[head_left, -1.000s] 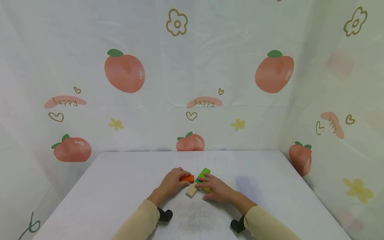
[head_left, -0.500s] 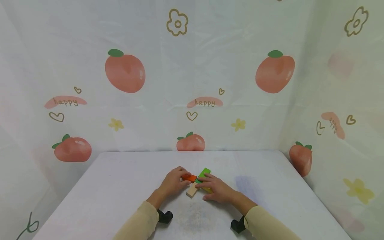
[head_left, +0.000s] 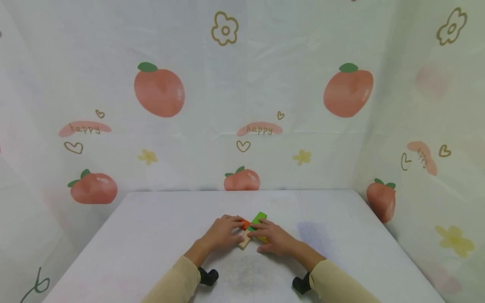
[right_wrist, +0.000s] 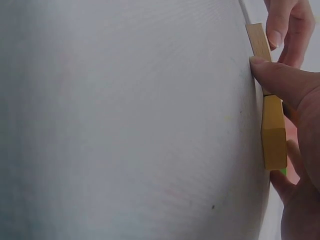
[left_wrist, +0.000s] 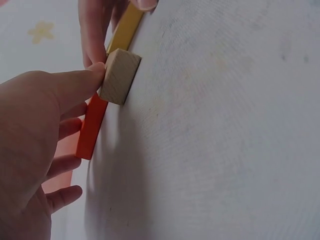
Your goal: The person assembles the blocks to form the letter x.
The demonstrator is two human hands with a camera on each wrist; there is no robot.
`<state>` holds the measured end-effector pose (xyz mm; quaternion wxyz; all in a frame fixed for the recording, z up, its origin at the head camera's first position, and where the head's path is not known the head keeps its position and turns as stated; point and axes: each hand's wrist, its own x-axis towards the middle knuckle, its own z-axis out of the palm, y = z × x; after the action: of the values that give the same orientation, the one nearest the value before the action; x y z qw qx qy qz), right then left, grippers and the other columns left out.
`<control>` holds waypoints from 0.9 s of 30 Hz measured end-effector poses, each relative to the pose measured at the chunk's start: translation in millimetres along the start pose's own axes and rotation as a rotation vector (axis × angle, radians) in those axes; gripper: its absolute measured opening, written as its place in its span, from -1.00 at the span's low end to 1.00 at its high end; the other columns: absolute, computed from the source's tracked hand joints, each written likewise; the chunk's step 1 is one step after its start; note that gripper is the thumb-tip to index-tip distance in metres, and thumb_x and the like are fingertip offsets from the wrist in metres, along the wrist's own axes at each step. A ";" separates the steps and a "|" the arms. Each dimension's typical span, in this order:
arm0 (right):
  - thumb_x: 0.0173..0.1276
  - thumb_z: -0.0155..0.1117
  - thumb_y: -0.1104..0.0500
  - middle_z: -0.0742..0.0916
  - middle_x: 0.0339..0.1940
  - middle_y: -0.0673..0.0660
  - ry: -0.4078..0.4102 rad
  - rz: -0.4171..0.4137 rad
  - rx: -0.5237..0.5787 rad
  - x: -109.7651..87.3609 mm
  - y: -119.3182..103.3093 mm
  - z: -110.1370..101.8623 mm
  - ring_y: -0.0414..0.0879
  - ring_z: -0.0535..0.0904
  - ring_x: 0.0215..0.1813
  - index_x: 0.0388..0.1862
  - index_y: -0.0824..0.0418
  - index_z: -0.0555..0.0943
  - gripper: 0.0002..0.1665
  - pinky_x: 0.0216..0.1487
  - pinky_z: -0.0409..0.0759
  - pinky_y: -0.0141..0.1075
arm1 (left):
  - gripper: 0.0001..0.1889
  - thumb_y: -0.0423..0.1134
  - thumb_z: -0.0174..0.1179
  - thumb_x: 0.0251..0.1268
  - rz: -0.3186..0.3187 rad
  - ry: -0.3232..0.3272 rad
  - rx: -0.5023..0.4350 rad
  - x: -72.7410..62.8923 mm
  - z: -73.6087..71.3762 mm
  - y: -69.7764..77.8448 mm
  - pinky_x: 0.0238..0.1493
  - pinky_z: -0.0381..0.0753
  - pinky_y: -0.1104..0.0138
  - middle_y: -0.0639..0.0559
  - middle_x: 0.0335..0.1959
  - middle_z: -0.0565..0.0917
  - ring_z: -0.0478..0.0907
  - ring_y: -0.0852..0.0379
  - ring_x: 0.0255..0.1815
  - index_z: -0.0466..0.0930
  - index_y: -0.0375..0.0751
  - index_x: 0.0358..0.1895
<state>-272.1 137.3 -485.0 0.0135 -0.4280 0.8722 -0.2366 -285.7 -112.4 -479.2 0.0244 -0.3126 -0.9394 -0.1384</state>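
Note:
Several small blocks meet in an X shape on the white table. The orange block (head_left: 246, 224) lies upper left, the green block (head_left: 259, 218) upper right, the plain wooden block (head_left: 245, 241) lower left and the yellow block (right_wrist: 274, 130) lower right. My left hand (head_left: 221, 232) holds the orange block, its fingers along the far side. The left thumb (left_wrist: 82, 82) presses the wooden block's near corner. With my right hand (head_left: 279, 240) I grip round the yellow block, fingertips reaching over the green one. The right thumb (right_wrist: 275, 75) stretches toward the wooden block. Part of the yellow block is hidden from above.
The white table (head_left: 159, 235) runs back to a curtain (head_left: 197, 105) printed with peaches and flowers. A blue-grey smudge (head_left: 314, 233) marks the surface right of the right hand. Black straps with mounts (head_left: 208, 277) sit at both wrists.
My left hand has slid the orange block to the right and turned it, so its end now meets the others. The left thumb has come to the wooden block. My right hand has stayed put.

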 end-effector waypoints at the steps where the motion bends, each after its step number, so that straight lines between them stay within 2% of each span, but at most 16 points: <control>1: 0.26 0.40 0.09 0.47 0.39 0.15 0.001 0.001 -0.001 -0.2 -0.5 -0.4 0.30 0.16 0.46 0.26 0.05 0.57 -0.44 0.28 0.23 0.24 | -0.48 0.08 0.23 0.28 0.001 -0.004 0.015 -0.4 -0.5 0.7 0.17 0.39 -0.05 0.03 0.27 0.51 0.38 -0.07 0.25 0.57 -0.03 0.25; 7: 0.25 0.40 0.11 0.48 0.38 0.18 0.001 -0.007 -0.011 0.1 -3.5 -2.4 0.32 0.16 0.45 0.27 0.08 0.56 -0.43 0.28 0.22 0.24 | -0.46 0.10 0.24 0.26 0.002 -0.012 0.048 -2.6 -2.3 3.4 0.12 0.38 -0.05 0.03 0.29 0.50 0.37 -0.08 0.24 0.54 -0.01 0.28; 16: 0.25 0.39 0.05 0.55 0.31 0.18 0.002 -0.046 -0.098 4.2 -5.3 -5.1 0.32 0.29 0.38 0.21 0.06 0.60 -0.47 0.28 0.23 0.23 | -0.41 0.12 0.24 0.27 -0.003 -0.028 0.027 -6.4 -5.8 4.9 0.12 0.36 -0.04 0.05 0.33 0.46 0.35 -0.08 0.23 0.49 -0.01 0.33; 22: 0.26 0.38 0.04 0.55 0.30 0.18 -0.005 -0.035 -0.097 5.3 -6.8 -6.2 0.32 0.29 0.38 0.20 0.05 0.61 -0.49 0.28 0.23 0.23 | -0.39 0.12 0.23 0.27 -0.013 -0.042 0.025 -6.9 -5.7 5.2 0.13 0.35 -0.05 0.06 0.34 0.45 0.33 -0.09 0.25 0.46 0.00 0.35; 27: 0.26 0.37 0.01 0.55 0.31 0.15 -0.013 0.008 -0.102 6.0 -8.3 -5.8 0.30 0.26 0.40 0.20 0.00 0.61 -0.50 0.26 0.16 0.30 | -0.39 0.14 0.21 0.28 -0.023 -0.053 0.036 -5.9 -4.0 3.8 0.16 0.31 -0.03 0.08 0.36 0.43 0.30 -0.08 0.28 0.45 0.04 0.37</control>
<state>-271.1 130.8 -475.2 -0.0019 -0.4259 0.8848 -0.1891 -278.9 -114.0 -475.3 0.0037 -0.3048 -0.9456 -0.1136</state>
